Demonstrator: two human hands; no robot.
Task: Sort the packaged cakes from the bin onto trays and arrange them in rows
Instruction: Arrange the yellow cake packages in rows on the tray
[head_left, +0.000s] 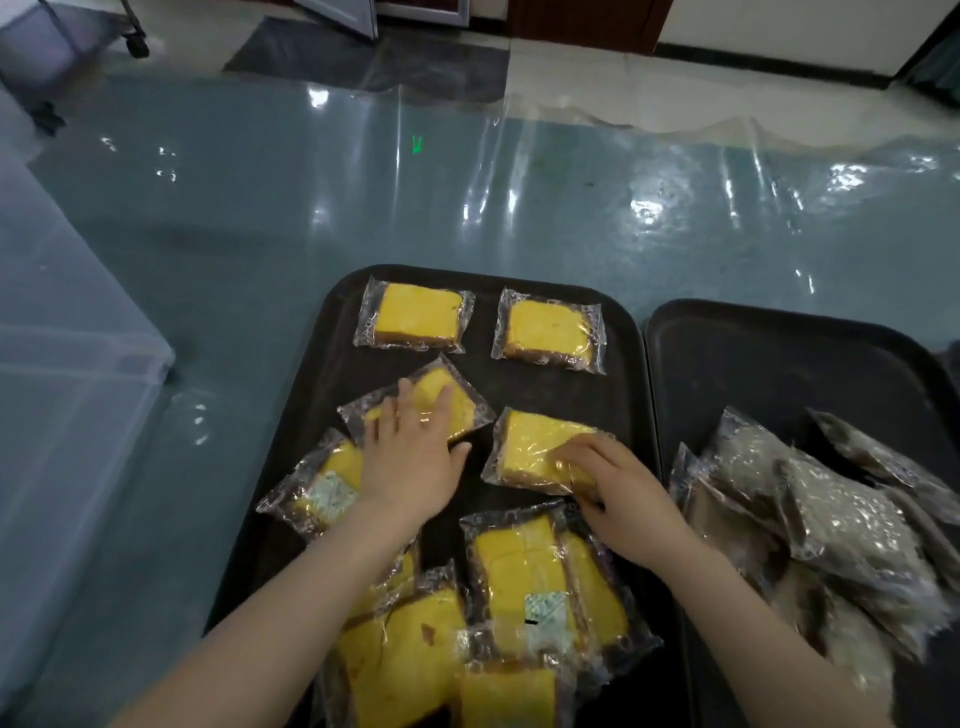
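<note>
Two black trays are being used side by side on a table covered with clear plastic sheet (519, 208). On the left tray (332, 332), two wrapped yellow cakes are lying flat in a row at the far end: the far-left cake (415, 315) and the far-right cake (549, 331), set apart from each other.

A tilted cake (441, 397) in the second row is being pressed by the left hand (415, 462); the fingers are being held straight and spread wide on top of the wrapper, not curled around it. Just right of it, another cake (535, 447) is being held at its near right corner by the right hand (618, 499), with the fingers curled over the wrapper edge. The two cakes are lying near each other, not touching.

At the near end of the left tray, a loose pile of yellow cakes (509, 587) is overlapping, unsorted. One more yellow cake (322, 483) is lying at the tray's left rim, partly hidden under the left forearm.

On the right tray (779, 353), a heap of pale speckled packaged cakes (831, 519) is being kept at the near side. A translucent bin (62, 364) is standing at the left edge of the table.
</note>
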